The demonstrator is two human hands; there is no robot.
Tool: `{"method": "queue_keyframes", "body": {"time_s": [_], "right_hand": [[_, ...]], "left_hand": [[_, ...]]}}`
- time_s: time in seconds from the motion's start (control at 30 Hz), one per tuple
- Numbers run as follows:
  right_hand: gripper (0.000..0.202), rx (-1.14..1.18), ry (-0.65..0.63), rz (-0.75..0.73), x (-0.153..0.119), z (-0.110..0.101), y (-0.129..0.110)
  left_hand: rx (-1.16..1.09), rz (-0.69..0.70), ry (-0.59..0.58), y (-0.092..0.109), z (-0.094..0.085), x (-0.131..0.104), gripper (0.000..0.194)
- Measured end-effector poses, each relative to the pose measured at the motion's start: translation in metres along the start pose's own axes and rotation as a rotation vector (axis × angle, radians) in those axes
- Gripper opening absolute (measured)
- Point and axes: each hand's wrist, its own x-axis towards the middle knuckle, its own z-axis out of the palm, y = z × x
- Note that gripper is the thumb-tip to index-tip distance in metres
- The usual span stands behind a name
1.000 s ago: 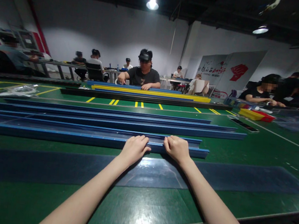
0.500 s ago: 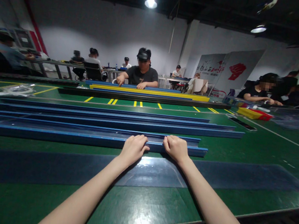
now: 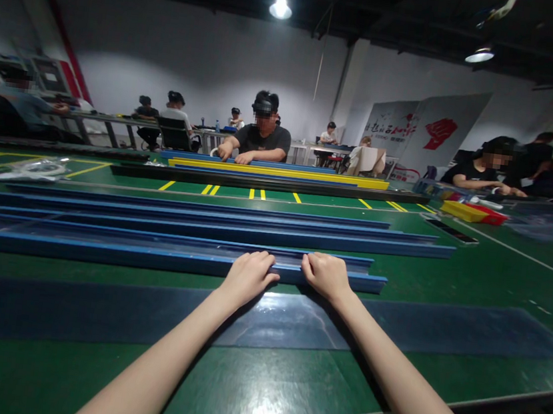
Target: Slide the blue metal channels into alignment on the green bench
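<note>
A long blue channel lies across the green table in front of me. My left hand is closed over its near wall, fingers curled inside and thumb on the near side. Just to the right, my right hand grips the same wall, its fingers wrapped over the edge. Between the two hands a short stretch of the wall shows. Nearer to me, under my wrists, a clear flat plastic strip lies flat on the table.
Beyond the channel lie more blue channels, a black bar and a yellow bar. A phone and a yellow tray are at the right, a plastic bag at the left. A person works opposite.
The view has shifted very slightly. Both of my hands keep their grip on the blue channel. The person opposite has moved their hands a little to the left.
</note>
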Motion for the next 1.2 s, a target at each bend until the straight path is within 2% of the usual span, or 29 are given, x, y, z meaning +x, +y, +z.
{"method": "queue_keyframes", "body": {"time_s": [0.17, 0.4, 0.8, 0.97, 1.2], "right_hand": [[0.039, 0.009, -0.049, -0.009, 0.01, -0.004, -0.015], [0.04, 0.028, 0.038, 0.046, 0.012, 0.003, -0.029], [0.042, 0.045, 0.311, -0.117, 0.01, 0.019, -0.018], [0.044, 0.043, 0.325, -0.123, 0.01, 0.021, -0.009], [0.048, 0.031, 0.293, -0.044, 0.001, 0.019, 0.023]], "left_hand": [[0.085, -0.028, -0.05, -0.007, -0.008, -0.001, 0.024], [0.129, -0.073, -0.106, -0.019, -0.022, -0.005, 0.028], [0.139, -0.054, -0.1, -0.02, -0.021, -0.006, 0.029], [0.147, -0.041, -0.091, -0.02, -0.021, -0.006, 0.029], [0.142, 0.002, -0.086, -0.022, -0.018, -0.006, 0.025]]}}
